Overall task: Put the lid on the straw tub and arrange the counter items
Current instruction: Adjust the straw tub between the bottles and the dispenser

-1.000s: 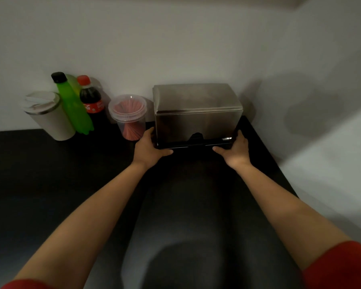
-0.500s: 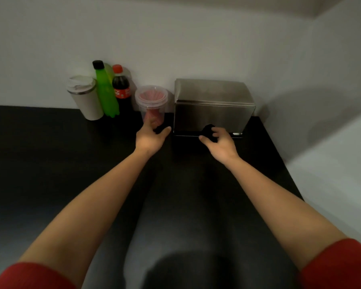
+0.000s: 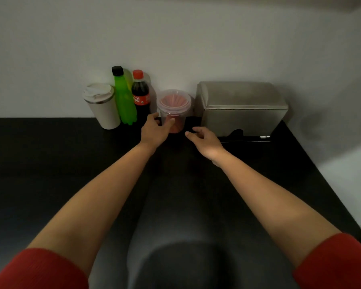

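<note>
Black counter [image 3: 50, 163] against a white wall, travel mug [image 3: 102, 106], green bottle [image 3: 123, 97] and cola bottle [image 3: 141, 94] beyond left hand [image 3: 154, 130], its spread fingers touching the lidded tub [image 3: 174, 109] of red straws, right hand [image 3: 204, 139] loosely curled, empty, near steel box [image 3: 242, 109].

The person is wearing a top with short red sleeves [image 3: 40, 270], one showing at each lower corner. Both forearms are showing bare below them, and the left hand [image 3: 154, 132] and right hand [image 3: 206, 140] are wearing nothing visible.
</note>
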The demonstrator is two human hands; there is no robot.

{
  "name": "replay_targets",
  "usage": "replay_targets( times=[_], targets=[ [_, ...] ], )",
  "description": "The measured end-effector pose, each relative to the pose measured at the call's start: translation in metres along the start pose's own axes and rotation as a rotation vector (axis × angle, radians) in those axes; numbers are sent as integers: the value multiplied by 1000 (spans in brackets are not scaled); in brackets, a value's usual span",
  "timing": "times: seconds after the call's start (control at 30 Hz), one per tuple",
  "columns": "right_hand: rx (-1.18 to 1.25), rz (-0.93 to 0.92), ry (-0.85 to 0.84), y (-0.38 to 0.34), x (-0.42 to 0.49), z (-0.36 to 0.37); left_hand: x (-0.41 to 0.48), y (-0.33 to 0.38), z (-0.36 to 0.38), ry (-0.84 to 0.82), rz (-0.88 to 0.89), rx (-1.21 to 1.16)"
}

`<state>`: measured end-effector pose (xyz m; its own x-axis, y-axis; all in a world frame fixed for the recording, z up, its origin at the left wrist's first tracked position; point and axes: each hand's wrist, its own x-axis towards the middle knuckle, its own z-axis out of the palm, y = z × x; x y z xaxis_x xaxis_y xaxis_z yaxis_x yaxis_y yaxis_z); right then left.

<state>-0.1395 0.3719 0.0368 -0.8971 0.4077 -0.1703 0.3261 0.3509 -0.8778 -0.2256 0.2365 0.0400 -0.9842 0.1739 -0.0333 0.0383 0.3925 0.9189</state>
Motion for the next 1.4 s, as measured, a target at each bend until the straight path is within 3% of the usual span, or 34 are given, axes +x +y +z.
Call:
replay_targets(
  times=[0.27, 0.57, 0.8, 1.4],
  targets=[
    [155, 22, 53, -27, 33, 32, 48, -4, -7, -98, -113, -81],
    [328, 85, 138, -33, 53, 43, 73, 2, 4, -193, -219, -334],
    [360, -38, 136, -42, 54, 44, 74, 3, 7, -173, -171, -316],
    [313, -15, 100, -39, 55, 47, 69, 6, 6, -145, -109, -191]
  ],
)
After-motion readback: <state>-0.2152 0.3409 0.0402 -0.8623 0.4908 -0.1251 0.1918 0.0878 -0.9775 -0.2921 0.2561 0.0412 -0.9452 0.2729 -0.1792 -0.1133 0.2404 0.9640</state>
